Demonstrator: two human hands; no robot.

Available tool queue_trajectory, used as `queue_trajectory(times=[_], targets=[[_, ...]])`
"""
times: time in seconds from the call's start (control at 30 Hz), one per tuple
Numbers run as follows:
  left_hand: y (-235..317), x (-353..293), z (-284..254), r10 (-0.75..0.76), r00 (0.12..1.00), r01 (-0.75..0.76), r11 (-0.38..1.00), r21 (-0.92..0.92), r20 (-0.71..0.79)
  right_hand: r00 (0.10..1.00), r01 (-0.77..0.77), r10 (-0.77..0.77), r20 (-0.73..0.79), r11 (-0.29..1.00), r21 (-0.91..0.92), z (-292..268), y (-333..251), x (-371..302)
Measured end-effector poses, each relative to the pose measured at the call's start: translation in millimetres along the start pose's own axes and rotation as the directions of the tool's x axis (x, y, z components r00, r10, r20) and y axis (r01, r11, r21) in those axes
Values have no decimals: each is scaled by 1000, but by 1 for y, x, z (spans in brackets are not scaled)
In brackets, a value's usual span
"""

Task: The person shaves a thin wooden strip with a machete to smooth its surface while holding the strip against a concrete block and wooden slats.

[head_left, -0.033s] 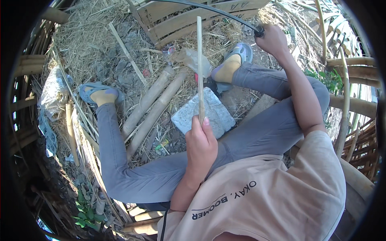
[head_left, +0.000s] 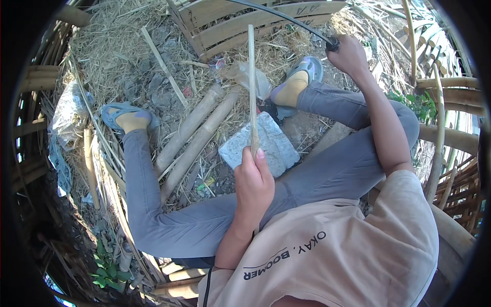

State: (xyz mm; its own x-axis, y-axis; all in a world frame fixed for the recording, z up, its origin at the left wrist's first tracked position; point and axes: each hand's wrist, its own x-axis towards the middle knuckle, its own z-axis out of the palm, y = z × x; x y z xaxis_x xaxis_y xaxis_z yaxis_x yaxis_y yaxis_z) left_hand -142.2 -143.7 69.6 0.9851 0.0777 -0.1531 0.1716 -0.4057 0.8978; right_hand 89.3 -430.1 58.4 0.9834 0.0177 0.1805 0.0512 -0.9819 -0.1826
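Note:
My left hand is closed around the lower end of a split bamboo stick, which points up and away from me. The stick passes in front of a pale stone block on the ground between my legs. At the upper right my right hand grips the black handle of a long, narrow dark tool. The tool looks like a thin blade, bowed in this view, and its far end runs out of the picture at the top. It is apart from the stick.
Two thick bamboo poles lie left of the block. A wooden slatted crate stands at the far side. Straw and a clear plastic bag cover ground near my feet. Bamboo rails line the right side.
Almost nothing differs. The whole view has shifted very slightly, and the stick's upper end sits a little further left and lower. Both hands keep their holds.

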Motion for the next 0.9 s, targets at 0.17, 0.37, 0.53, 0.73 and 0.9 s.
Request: queue_trajectory(times=[0.17,0.37,0.53,0.73,0.9], targets=[[-17,12,-7,-46,999,48,992,-119,17,983,0,-39,180,977,215,-16,-43,-19],[-26,13,-4,-188,955,277,840,-466,228,914,238,-343,218,886,397,-7,-84,-57],[-24,17,-13,-183,874,469,565,-679,451,843,338,-460,278,857,390,-11,-95,-73],[-29,10,0,-86,967,186,880,-437,240,840,359,-405,360,914,189,-14,-98,-73],[-11,9,-2,-38,992,56,987,-150,121,853,360,-409,325,911,204,-9,-92,-71]])
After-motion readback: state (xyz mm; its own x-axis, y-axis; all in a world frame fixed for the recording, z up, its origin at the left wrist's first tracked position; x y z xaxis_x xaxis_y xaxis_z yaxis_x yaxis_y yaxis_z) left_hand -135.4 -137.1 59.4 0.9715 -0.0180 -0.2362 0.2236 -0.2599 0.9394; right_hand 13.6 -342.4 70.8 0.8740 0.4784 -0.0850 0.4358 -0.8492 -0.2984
